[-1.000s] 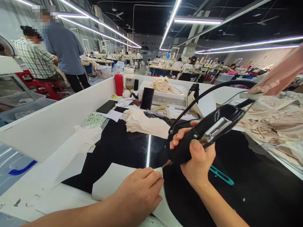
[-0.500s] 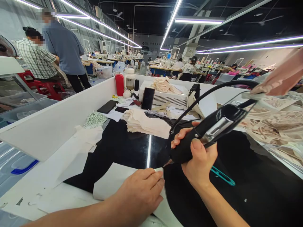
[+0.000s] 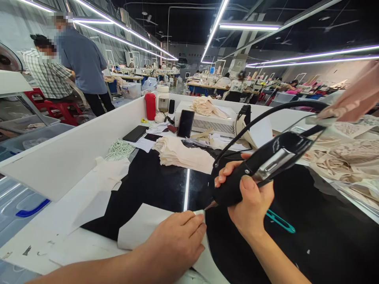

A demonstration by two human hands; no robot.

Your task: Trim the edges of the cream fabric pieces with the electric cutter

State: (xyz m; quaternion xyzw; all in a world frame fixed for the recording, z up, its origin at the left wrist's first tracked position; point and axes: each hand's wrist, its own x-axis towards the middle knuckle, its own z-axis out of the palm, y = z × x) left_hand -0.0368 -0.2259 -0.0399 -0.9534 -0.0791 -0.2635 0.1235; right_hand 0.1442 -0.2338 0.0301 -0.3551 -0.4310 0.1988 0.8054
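Observation:
My right hand [image 3: 251, 201] is wrapped round a black corded electric hand cutter [image 3: 263, 165] with a silver metal piece on its side. The cutter leans down to the left, and its thin coppery tip comes to the edge of a white sheet [image 3: 142, 227]. Whether the tip touches the sheet is hard to tell. With fingers bent and close together, my left hand [image 3: 177, 240] grips the sheet's right-hand edge against the black tabletop [image 3: 148, 181]. A teal slotted plastic tool [image 3: 281, 221] lies beside my right wrist.
Cream fabric pieces [image 3: 183, 154] are stacked ahead of my hands, near an upright phone [image 3: 186, 123]. A white vented box [image 3: 210, 123] stands behind. The cutter's black cord [image 3: 260, 118] arcs rightward past heaped fabric [image 3: 349, 146]. A white board [image 3: 74, 150] borders the left. Two people are beyond it.
The cutter and my right hand have shifted very slightly right in the picture, along with most of the scene. Both hands keep their grips.

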